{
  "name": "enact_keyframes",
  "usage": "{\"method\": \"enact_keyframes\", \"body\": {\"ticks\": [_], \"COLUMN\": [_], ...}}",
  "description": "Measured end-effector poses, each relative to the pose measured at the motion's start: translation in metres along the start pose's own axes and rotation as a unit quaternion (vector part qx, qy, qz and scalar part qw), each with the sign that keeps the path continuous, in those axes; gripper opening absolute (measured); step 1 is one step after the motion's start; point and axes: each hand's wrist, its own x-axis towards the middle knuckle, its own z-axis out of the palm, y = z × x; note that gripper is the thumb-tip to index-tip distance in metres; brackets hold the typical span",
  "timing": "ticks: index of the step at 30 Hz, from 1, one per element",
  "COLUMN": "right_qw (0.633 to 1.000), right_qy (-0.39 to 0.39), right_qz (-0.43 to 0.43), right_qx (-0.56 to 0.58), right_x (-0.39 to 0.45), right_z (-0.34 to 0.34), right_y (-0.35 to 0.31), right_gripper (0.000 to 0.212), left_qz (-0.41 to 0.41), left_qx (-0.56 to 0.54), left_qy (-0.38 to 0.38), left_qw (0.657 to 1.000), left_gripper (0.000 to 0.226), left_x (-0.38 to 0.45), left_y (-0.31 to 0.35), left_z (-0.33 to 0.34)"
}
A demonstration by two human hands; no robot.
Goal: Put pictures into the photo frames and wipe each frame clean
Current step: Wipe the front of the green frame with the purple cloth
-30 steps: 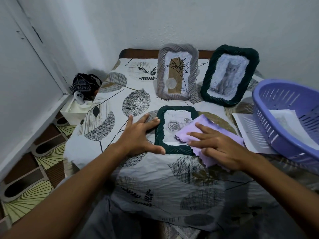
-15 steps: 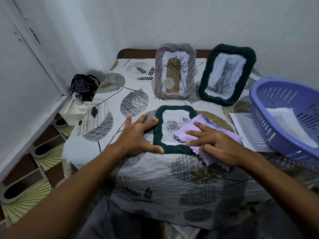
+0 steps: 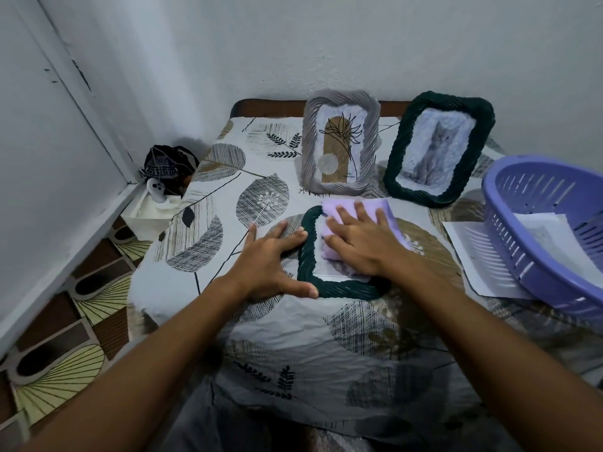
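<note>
A dark green woven frame [image 3: 339, 287] lies flat on the leaf-print tablecloth [image 3: 261, 197]. A lilac cloth [image 3: 355, 207] covers its glass, and my right hand [image 3: 362, 243] presses flat on the cloth with straight fingers. Beside the frame's left edge my left hand [image 3: 274, 262] rests on the table, fingers and thumb spread against the rim. The picture inside is hidden under cloth and hand. Two frames stand upright at the back: a grey frame [image 3: 341, 141] with a plant drawing and a dark green frame [image 3: 439, 148] with a cat picture.
A purple plastic basket [image 3: 535, 230] holding paper sheets sits at the right on more white paper [image 3: 470, 252]. Left of the table, on the patterned floor, a white box [image 3: 146, 213] carries a small white device, with a dark bundle [image 3: 166, 164] behind. Walls close in at the back and left.
My right hand slid the lilac cloth from the frame's right side leftward and up over the glass, hiding the rose picture. My left hand stayed at the frame's left edge.
</note>
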Motion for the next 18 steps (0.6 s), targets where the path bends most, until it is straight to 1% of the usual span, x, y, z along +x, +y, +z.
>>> {"method": "enact_keyframes", "body": {"ticks": [3,5,7,9,10,13,14,18], "right_qw": [0.999,0.997,0.996,0.997,0.998,0.998,0.999,0.998], "right_qy": [-0.001,0.010,0.030,0.036,0.039,0.034,0.031,0.020], "right_qz": [-0.049,-0.076,-0.079,-0.053,-0.040,-0.007,-0.008,-0.062], "right_qx": [0.021,0.019,-0.002,-0.029,-0.044,-0.050,-0.044,0.002], "right_x": [-0.006,-0.025,-0.046,-0.056,-0.053,-0.022,-0.011,-0.006], "right_z": [0.003,-0.001,-0.005,-0.008,-0.008,-0.009,-0.009,0.004], "right_y": [-0.014,-0.011,-0.001,0.010,0.014,0.015,0.013,-0.006], "right_gripper": [0.057,0.063,0.074,0.084,0.085,0.067,0.066,0.078], "left_qz": [-0.003,-0.007,-0.006,-0.006,-0.006,-0.002,-0.003,-0.008], "left_qx": [0.002,0.003,-0.001,-0.004,-0.006,-0.008,-0.007,-0.009], "left_qy": [0.003,0.002,-0.002,-0.004,-0.004,-0.005,-0.005,-0.002], "left_qw": [1.000,1.000,1.000,1.000,1.000,1.000,1.000,1.000], "left_gripper": [0.135,0.133,0.137,0.136,0.136,0.139,0.138,0.131], "left_x": [0.000,0.000,0.000,0.000,0.000,0.000,0.001,-0.001], "left_y": [0.000,0.000,-0.001,-0.001,-0.001,-0.001,-0.001,0.001], "left_z": [0.000,0.000,0.001,0.002,0.001,0.000,0.000,0.000]}}
